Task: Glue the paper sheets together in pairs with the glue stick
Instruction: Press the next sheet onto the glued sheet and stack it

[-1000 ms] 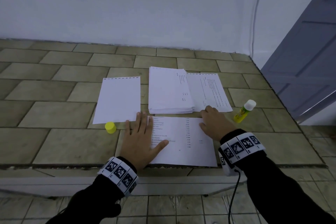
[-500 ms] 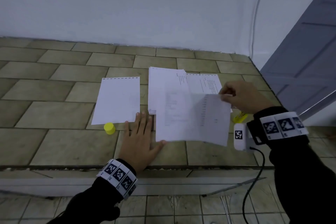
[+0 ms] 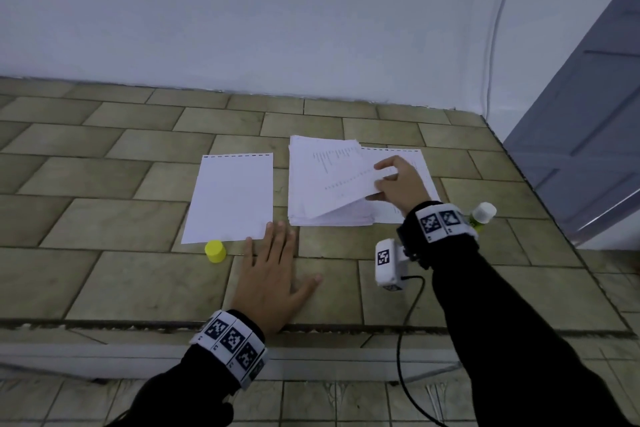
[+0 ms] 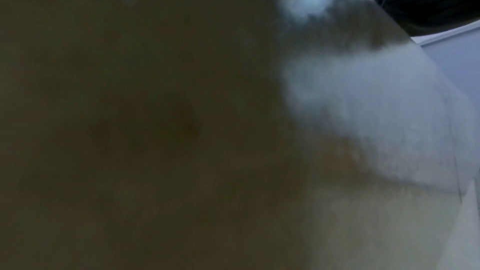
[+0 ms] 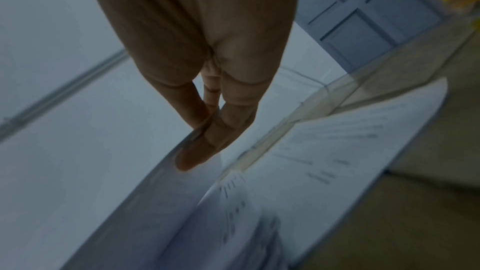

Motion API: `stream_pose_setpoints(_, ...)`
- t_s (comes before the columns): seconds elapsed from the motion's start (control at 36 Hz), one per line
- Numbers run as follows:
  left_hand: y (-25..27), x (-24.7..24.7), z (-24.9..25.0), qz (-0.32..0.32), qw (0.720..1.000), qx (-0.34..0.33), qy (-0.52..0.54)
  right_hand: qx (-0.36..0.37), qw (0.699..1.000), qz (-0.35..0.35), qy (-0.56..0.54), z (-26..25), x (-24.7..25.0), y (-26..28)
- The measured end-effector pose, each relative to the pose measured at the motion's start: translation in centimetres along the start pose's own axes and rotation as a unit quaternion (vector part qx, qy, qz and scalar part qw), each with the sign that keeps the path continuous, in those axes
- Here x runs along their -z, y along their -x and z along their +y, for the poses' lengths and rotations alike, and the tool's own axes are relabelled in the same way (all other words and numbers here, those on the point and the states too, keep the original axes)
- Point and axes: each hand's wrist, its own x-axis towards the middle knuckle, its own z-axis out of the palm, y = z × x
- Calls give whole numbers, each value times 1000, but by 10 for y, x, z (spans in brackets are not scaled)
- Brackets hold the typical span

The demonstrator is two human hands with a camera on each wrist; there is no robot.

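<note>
Head view shows the printed sheet [image 3: 341, 189] pinched at its right edge in my right hand [image 3: 398, 185], tilted over the paper stack [image 3: 325, 184] at centre, while my left hand [image 3: 273, 274] lies flat and released on the surface [image 3: 104, 281], nearer the blank sheet [image 3: 230, 196].

Stood against a plain white wall [image 3: 242, 10], with a thin white cable [image 3: 495, 28] running down it at 1 o'clock. Was tiled in dull olive-beige rectangles laid brick-fashion, the bench [image 3: 104, 218], with dark grout lines and a chipped front edge [image 3: 138, 325] at 6 o'clock. Showed a grey-blue panelled door [image 3: 588, 114] at 3 o'clock, just beside the bench's right end. Carried paler patterned floor tiles [image 3: 329, 406] below the front edge, along the bottom. Was lit dimly and evenly, in a cool bluish cast, without hard shadows.
</note>
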Motion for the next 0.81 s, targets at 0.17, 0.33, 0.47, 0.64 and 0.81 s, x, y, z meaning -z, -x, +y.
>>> stream_pose_setpoints(0.17,0,2,0,-14,1000,6,0,33,991,26,123,10,-19,-2)
stream_pose_setpoints(0.33,1,3,0,-18,1000,8,12,62,964,-1,259,13,-24,-2)
stream_pose_setpoints(0.47,0,5,1,-23,1000,6,12,37,924,-25,379,11,-31,-3)
stream_pose_setpoints(0.64,1,8,2,-37,999,8,4,9,892,-33,450,8,-39,-1)
stream_pose_setpoints(0.81,1,9,1,-38,999,1,1,17,899,-3,438,7,-34,10)
